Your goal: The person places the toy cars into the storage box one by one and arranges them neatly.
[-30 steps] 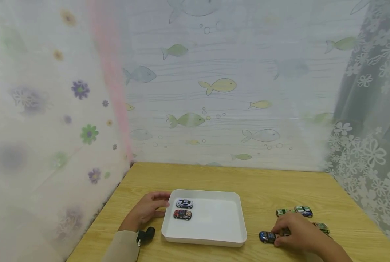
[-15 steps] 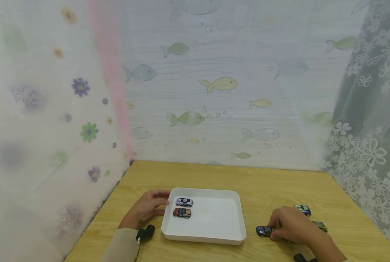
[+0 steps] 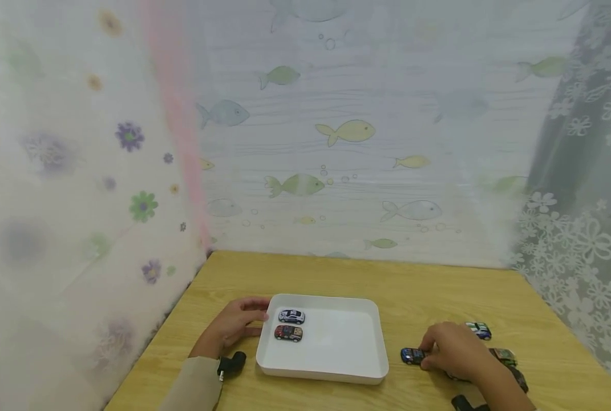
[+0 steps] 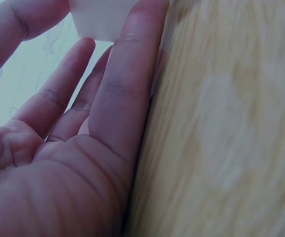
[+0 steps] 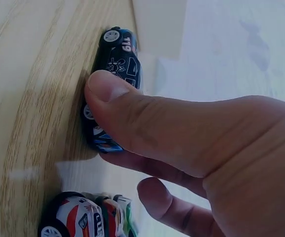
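Note:
My left hand (image 3: 233,322) touches the left wall of a white tray (image 3: 336,379) with nearly straight fingers, its side along the table. Inside the tray, at its left end, two toy cars lie one before the other: a white and dark blue one (image 3: 292,317) and a red and black one (image 3: 288,333). Right of the tray, my right hand (image 3: 454,348) pinches a dark blue toy car (image 3: 412,356) between thumb and fingers. The right wrist view shows that blue car (image 5: 115,59) close up, number on its side; the thumb covers its middle. Whether it touches the table I cannot tell.
Several more toy cars lie around my right hand, among them a white and green one (image 3: 478,330), a camouflage-green one (image 3: 503,357) and a dark one (image 3: 518,378). The wooden table (image 3: 346,271) meets a fish-printed curtain (image 3: 351,188) at the back.
My right hand has moved a little left and away from me with the blue toy car, uncovering a dark car on the right. The left hand stays at the tray.

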The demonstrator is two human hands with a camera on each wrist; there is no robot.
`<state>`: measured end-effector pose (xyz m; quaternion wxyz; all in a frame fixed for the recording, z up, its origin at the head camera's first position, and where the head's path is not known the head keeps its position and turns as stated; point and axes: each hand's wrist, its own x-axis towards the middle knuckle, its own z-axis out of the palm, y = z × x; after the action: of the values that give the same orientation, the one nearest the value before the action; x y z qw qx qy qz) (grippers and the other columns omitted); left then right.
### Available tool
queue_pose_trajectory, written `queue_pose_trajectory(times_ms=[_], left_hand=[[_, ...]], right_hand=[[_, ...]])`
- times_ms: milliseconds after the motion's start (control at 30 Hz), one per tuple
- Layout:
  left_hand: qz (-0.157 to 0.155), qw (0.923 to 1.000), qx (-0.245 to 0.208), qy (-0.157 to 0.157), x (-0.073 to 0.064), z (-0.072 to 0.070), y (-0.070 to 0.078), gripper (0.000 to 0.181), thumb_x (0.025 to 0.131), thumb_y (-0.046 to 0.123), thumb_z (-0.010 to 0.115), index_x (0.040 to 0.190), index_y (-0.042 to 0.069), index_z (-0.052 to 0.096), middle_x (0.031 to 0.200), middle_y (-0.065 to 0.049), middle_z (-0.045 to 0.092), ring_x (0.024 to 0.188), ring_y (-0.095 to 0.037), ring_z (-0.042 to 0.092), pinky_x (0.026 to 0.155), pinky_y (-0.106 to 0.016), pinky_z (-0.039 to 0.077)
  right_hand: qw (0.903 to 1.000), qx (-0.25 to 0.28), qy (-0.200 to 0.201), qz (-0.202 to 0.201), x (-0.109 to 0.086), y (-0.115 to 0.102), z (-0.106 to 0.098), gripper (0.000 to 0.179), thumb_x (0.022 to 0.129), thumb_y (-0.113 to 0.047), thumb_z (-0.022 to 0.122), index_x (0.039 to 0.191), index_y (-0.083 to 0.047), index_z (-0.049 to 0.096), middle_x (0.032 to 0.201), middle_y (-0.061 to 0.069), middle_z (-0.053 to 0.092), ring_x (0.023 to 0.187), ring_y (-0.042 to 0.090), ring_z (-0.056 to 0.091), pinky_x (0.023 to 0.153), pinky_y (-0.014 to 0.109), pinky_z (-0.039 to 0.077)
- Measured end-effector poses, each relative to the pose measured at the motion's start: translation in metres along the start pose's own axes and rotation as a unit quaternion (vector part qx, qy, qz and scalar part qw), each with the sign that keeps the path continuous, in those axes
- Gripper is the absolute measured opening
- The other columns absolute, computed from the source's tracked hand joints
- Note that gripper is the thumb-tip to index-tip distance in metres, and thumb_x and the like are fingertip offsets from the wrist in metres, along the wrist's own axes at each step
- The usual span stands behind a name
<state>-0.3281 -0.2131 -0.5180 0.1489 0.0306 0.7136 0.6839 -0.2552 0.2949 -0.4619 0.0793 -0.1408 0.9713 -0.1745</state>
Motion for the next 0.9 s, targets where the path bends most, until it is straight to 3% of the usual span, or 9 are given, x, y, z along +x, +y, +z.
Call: queue_pose_trajectory(times_ms=[200,567,667,800,900], left_hand=[[0.004,1.0000,0.004,0.004,-0.0009,0.0003,-0.0006,0.053,0.093,0.013,0.077,0.141,0.001,0.059,0.138,-0.018,0.062,0.115,-0.027,0.067,0.091,-0.046,0.062],[-0.002,0.9999,0.008,0.006,-0.0033,0.0003,-0.0019,0.053,0.093,0.015,0.078,0.141,0.001,0.059,0.140,-0.017,0.062,0.117,-0.026,0.066,0.093,-0.046,0.062],[-0.002,1.0000,0.006,0.005,-0.0035,-0.0014,-0.0010,0.053,0.093,0.015,0.077,0.141,0.001,0.059,0.139,-0.017,0.062,0.117,-0.026,0.066,0.092,-0.046,0.062],[-0.003,1.0000,0.004,0.005,-0.0033,-0.0005,0.0007,0.053,0.092,0.014,0.078,0.140,0.001,0.059,0.139,-0.017,0.063,0.117,-0.026,0.066,0.092,-0.046,0.062],[0.002,1.0000,0.002,-0.001,-0.0030,0.0015,0.0017,0.052,0.093,0.013,0.077,0.140,0.000,0.059,0.139,-0.018,0.062,0.117,-0.027,0.066,0.092,-0.046,0.062]], right_hand=[[0.9999,-0.003,0.009,0.013,0.0004,-0.0027,0.0019,0.021,0.071,-0.034,0.094,0.086,-0.034,0.078,0.091,-0.018,0.074,0.088,0.012,0.069,0.101,0.073,0.041],[0.9996,0.004,-0.011,0.025,0.0031,-0.0047,0.0052,0.020,0.071,-0.032,0.094,0.083,-0.034,0.078,0.090,-0.016,0.074,0.089,0.016,0.070,0.106,0.084,0.025],[0.9999,-0.001,-0.004,0.016,0.0034,-0.0044,0.0057,0.019,0.071,-0.034,0.093,0.083,-0.035,0.078,0.089,-0.017,0.074,0.088,0.013,0.069,0.105,0.083,0.029],[1.0000,-0.004,-0.003,0.006,0.0023,-0.0036,0.0039,0.019,0.072,-0.036,0.093,0.085,-0.035,0.078,0.089,-0.018,0.073,0.085,0.011,0.068,0.099,0.072,0.044],[1.0000,0.000,-0.002,0.007,0.0004,-0.0022,0.0013,0.019,0.072,-0.037,0.092,0.085,-0.035,0.078,0.088,-0.019,0.073,0.084,0.010,0.068,0.099,0.072,0.045]])
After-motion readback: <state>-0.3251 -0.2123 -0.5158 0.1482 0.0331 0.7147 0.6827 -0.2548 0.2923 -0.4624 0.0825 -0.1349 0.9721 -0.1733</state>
